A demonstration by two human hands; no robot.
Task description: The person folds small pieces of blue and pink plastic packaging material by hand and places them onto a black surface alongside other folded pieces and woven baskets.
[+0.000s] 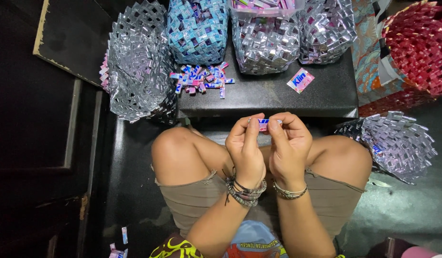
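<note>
A: Where's the small folded blue-and-pink wrapper strip (263, 123)?

B: Above the knees, pinched between the left hand (246, 149) and right hand (288, 147), both grasping it.

A: Risk?

B: A loose pinch could let the fold spring open, dropping it off the low black desk (297, 98).

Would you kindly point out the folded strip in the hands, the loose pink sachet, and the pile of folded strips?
folded strip (263, 124), head view, middle showing between fingertips
pink sachet (300, 80), head view, centre
strip pile (200, 79), head view, middle of heap
</note>
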